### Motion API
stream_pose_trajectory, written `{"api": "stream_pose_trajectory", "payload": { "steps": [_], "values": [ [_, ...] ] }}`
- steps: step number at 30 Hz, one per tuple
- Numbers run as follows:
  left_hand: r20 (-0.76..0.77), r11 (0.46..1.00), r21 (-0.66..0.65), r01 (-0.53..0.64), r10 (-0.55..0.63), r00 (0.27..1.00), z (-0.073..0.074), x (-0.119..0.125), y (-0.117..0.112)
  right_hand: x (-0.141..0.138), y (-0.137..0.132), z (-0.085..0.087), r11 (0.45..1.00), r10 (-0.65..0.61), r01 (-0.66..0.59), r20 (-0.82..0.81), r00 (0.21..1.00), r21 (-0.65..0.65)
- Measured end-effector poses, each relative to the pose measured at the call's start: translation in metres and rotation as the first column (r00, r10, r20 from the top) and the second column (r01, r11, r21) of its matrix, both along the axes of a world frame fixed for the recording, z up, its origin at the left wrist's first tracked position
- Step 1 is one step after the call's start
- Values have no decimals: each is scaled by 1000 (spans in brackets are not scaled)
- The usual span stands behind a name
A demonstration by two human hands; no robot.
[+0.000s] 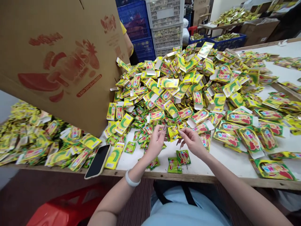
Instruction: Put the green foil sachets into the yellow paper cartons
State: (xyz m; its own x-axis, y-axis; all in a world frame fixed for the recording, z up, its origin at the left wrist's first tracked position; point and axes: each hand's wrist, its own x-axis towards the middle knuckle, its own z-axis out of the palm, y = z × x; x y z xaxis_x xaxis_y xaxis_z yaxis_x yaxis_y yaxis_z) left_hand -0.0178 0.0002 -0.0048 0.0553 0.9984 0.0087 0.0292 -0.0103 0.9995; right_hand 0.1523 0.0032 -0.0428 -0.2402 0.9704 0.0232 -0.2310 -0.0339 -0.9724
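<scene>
Yellow candy packets (pixel 173 133) are held up between my two hands, above the near part of the white table. My right hand (pixel 193 142) pinches their right side between thumb and fingers. My left hand (pixel 156 140) is closed in a pinch close to their left side; what its fingertips grip is too small to make out. Just below, two green candy packets (pixel 175 164) lie on the tabletop. Behind my left hand spreads a loose heap of small green packets (pixel 141 138). A large pile of yellow-and-green candy boxes (pixel 174 83), several with flaps up, rises beyond my hands.
A big printed carton (pixel 58 62) leans at the left, over more packets and boxes (pixel 30 135). A phone (pixel 98 161) lies at the table's front edge (pixel 199 178). Stacked blue crates (pixel 136 28) and white crates (pixel 166 25) stand behind. Another person's arm (pixel 128 40) shows behind the carton.
</scene>
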Motion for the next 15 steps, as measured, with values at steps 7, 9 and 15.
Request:
{"api": "stream_pose_trajectory", "payload": {
  "steps": [7, 9, 15],
  "values": [
    [240, 981, 3, -196, 190, 952, 5, 21, -11, -8, -13, 8, 966, -249, 247, 13, 968, 71],
    [304, 963, 12, -268, 251, 919, 2, 31, -17, -15, -16, 3, 975, -219, 221, -76, 973, 19],
    [162, 950, 173, -259, 232, 959, -23, 41, -18, -30, -20, 15, 959, -281, 251, -333, 900, -131]
  ]
}}
